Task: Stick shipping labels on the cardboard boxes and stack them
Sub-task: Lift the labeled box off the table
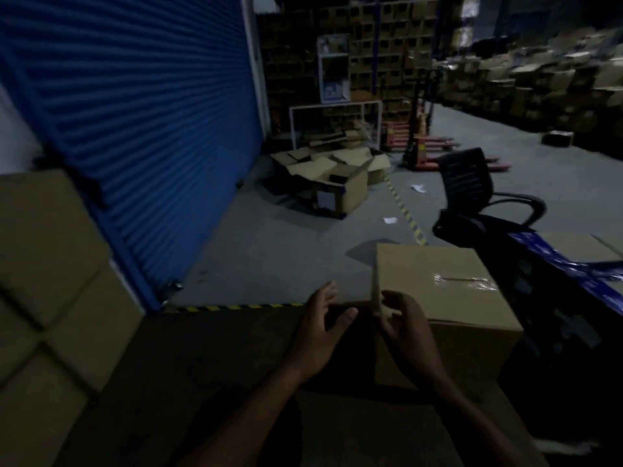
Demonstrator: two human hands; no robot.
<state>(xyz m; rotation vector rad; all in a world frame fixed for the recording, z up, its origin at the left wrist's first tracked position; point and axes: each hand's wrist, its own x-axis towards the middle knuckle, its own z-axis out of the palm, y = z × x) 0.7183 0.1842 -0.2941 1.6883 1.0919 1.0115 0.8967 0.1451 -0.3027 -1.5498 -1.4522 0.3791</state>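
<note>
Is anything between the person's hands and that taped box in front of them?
Nothing visible. The right hand is at the near left corner of the taped box; the left hand hovers open just left of it, only dim floor behind.

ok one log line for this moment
taped box on surface | right hand at its corner | left hand open beside | no label seen

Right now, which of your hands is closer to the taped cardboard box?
Right. The right hand is at the taped cardboard box, fingers at its near left corner. The left hand hovers open, left of it, not touching.
</note>
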